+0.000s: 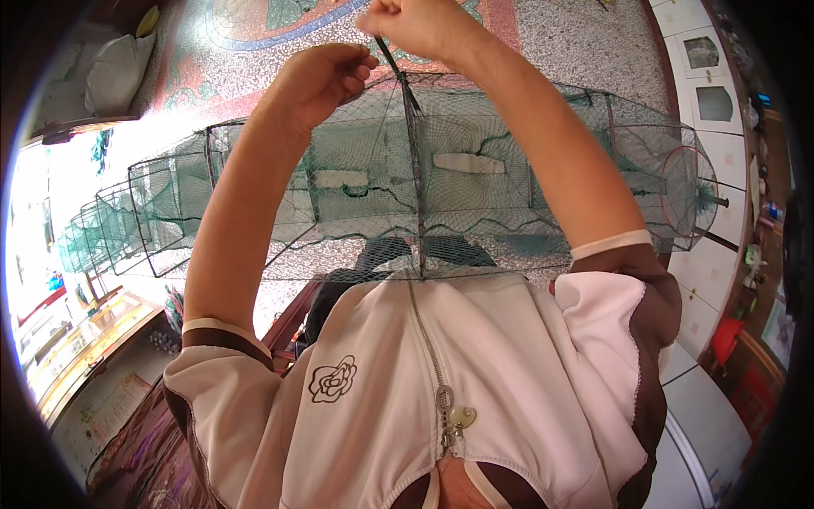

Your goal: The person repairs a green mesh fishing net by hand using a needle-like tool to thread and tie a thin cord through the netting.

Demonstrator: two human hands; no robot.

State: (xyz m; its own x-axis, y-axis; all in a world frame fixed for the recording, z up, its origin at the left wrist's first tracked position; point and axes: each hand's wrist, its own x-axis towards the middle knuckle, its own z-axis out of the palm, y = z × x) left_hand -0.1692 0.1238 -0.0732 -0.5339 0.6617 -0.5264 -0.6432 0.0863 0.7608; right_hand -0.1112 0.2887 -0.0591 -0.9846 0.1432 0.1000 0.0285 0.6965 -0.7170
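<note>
A long collapsible net trap (pixel 373 199) of green mesh stretches across the view in front of me, with dark rectangular frames holding it in sections. My right hand (pixel 420 30) is closed at the top edge of the view, above the middle frame (pixel 415 170). From its fingers a dark cord (pixel 387 56) runs down to that frame's upper edge. Just left of the cord, my left hand (pixel 326 81) has its fingers curled together; what they pinch, if anything, is too small to make out. Part of my right hand is cut off by the picture's edge.
Speckled floor with a coloured pattern (pixel 246 51) lies beyond the trap. White cabinets (pixel 712 102) line the right side. At far left stand a glass-topped counter (pixel 93 331) and a pale bag (pixel 119 72). A red hoop (pixel 666 182) rings the trap's right end.
</note>
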